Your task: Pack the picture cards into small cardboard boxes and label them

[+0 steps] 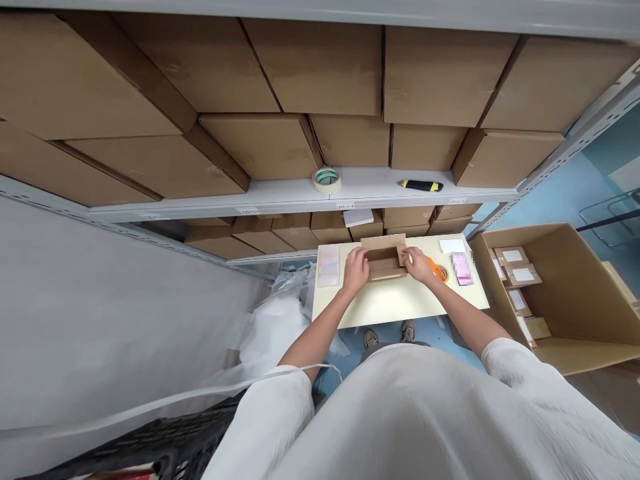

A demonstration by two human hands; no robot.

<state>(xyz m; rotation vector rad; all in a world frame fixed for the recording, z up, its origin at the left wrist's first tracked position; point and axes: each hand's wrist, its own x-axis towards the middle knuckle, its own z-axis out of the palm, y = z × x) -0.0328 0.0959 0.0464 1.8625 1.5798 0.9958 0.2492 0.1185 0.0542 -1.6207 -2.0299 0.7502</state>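
A small cardboard box (385,272) with its top flaps raised stands on a pale yellow table (395,303). My left hand (356,269) is closed on the box's left side, its fingers partly hidden by the wall. On the opposite side my right hand (417,262) pinches the right flap. Just right of that hand lies an orange tape dispenser (437,269), partly covered by my forearm. Farther right are a pixelated pink-screened phone (461,269) and a white paper slip (453,246). A pale printed sheet (329,265) lies at the table's left end.
Shelves ahead carry rows of cardboard boxes (315,67). A tape roll (327,180) and a yellow-black utility knife (421,185) lie on the shelf edge. A large open carton (585,287) at right holds several small labelled boxes. White plastic sheeting (277,327) is heaped left of the table.
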